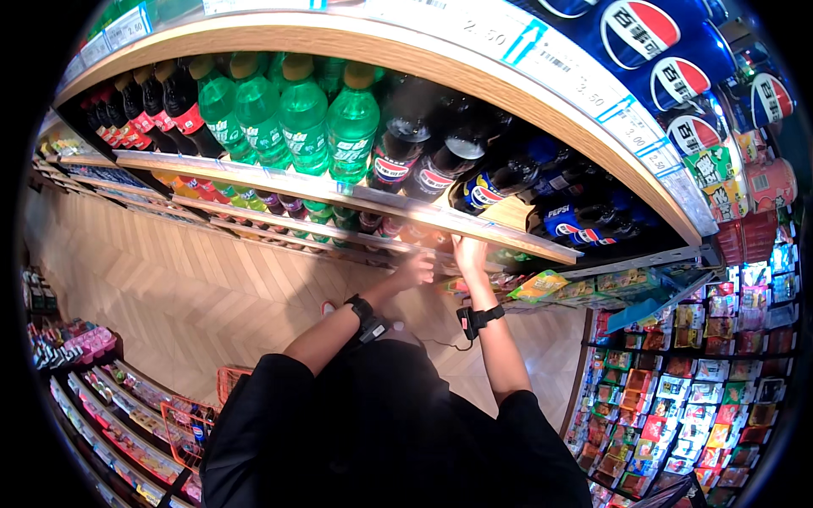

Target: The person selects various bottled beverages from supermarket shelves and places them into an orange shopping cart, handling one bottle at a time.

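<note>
My right hand (470,254) reaches up to the wooden shelf edge (406,206), its fingertips hidden at or behind the lower side of that edge. Just left of it, my left hand (416,269) hovers before the lower shelves, its fingers curled; whether it holds anything is not plain. On the shelf above stand dark Pepsi bottles (433,178), a Pepsi bottle with a blue and yellow label (486,190) and green soda bottles (352,130). Blue-labelled Pepsi bottles (571,225) are at the shelf's right end. Both wrists wear black straps with small devices.
Dark bottles with red labels (181,105) fill the shelf's left part. Pepsi cans (641,32) are on the top shelf at the upper right. Hanging snack packets (673,387) cover a rack at the right. An orange basket (181,428) is at the lower left, near low shelves.
</note>
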Motion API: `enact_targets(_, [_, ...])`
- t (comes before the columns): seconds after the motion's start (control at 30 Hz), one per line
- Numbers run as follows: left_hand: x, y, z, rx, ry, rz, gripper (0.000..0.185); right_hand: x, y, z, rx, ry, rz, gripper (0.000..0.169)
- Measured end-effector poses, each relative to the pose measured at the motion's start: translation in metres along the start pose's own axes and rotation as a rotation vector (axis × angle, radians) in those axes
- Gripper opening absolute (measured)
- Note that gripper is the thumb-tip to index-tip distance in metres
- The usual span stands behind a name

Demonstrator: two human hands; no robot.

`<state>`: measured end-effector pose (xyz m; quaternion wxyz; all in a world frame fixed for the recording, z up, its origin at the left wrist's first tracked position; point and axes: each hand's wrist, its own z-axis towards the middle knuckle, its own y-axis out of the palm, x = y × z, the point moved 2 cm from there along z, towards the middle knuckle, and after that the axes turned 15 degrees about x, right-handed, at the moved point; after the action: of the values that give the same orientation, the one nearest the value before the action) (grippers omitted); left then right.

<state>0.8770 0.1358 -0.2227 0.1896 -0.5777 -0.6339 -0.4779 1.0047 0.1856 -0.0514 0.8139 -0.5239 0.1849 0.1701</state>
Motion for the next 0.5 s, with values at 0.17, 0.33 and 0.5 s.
enact_targets(0.17, [-0.030,-0.031,-0.006,0.039,0.052,-0.086,0.056,-0.010,-0.003,-0.004,0.043,-0.021,-0.028,0.035])
enact_targets(0.33, [0.026,-0.048,-0.059,0.069,0.017,0.255,0.049,0.012,0.007,-0.001,0.167,-0.120,-0.009,0.029])
enact_targets(0.5, [0.025,-0.074,-0.078,0.176,0.030,0.195,0.049,0.022,0.015,0.005,0.187,-0.154,0.043,0.022])
